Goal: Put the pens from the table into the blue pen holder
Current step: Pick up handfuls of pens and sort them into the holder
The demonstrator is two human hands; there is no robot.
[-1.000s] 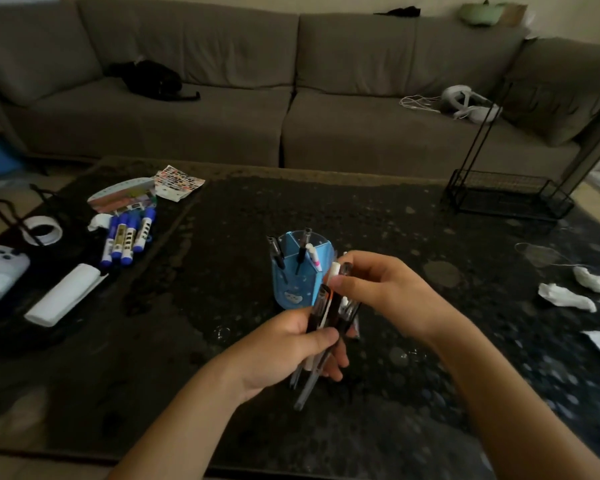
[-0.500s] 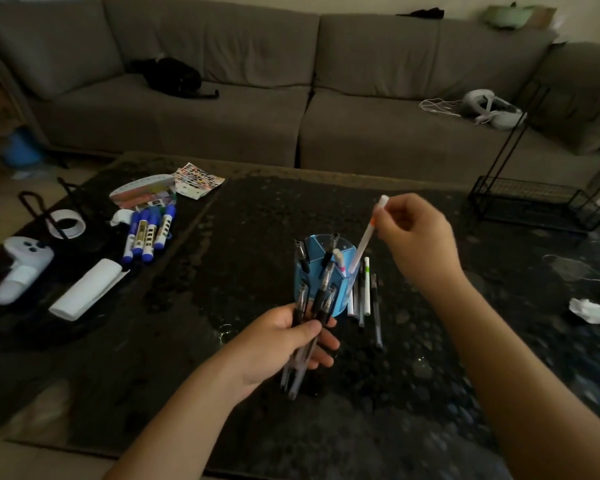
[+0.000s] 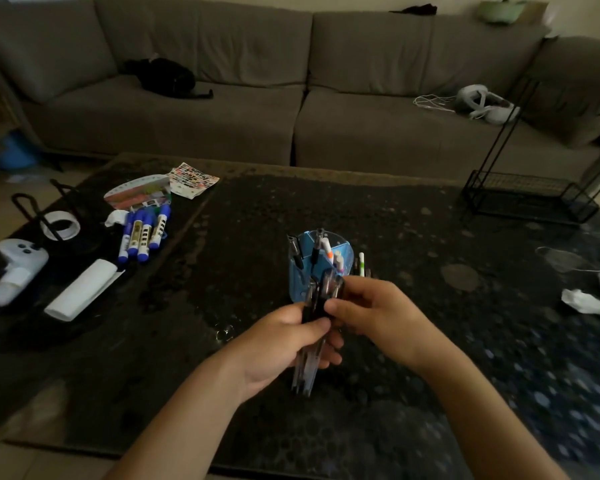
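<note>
Standing upright, translucent blue pen holder [image 3: 321, 268] holds several pens [image 3: 326, 252].

Dark speckled glass-topped coffee table [image 3: 413, 216] is carrying: translucent blue plastic pen holder [image 3: 303, 271] at centre; blue-capped markers [image 3: 142, 237] lying at ten o'clock; black wire rack [image 3: 527, 199] standing at two o'clock; crumpled white tissues [image 3: 589, 301] lying at three o'clock.

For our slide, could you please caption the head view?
Left hand grips a bundle of pens while the right hand picks one, before the blue pen holder.
</note>
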